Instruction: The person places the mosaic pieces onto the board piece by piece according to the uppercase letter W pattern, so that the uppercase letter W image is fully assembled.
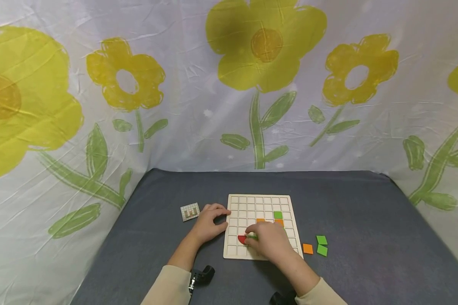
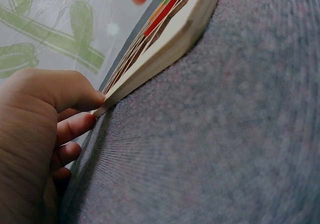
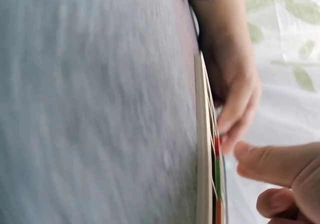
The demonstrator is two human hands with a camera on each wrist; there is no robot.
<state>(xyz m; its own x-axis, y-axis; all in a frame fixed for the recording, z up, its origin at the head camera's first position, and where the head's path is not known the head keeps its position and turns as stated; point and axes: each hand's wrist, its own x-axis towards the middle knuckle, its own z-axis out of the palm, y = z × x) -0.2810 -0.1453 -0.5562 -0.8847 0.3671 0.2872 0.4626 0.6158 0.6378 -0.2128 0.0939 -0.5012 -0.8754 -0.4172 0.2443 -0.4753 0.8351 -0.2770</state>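
Observation:
A square wooden grid board lies flat on the table. My left hand is at its left edge, thumb and forefinger touching the rim apart from each other; in the left wrist view the left hand meets the board's edge. Over the board's lower middle hovers my right hand, thumb and forefinger parted with no piece seen between them. Beside those fingertips lie a red rounded piece and a partly covered green piece. In the right wrist view the right thumb is off the board.
Farther up the board sit a green square and two orange pieces, one orange square partly hidden. Right of the board lie a loose orange square and two green squares. A small patterned card lies at left.

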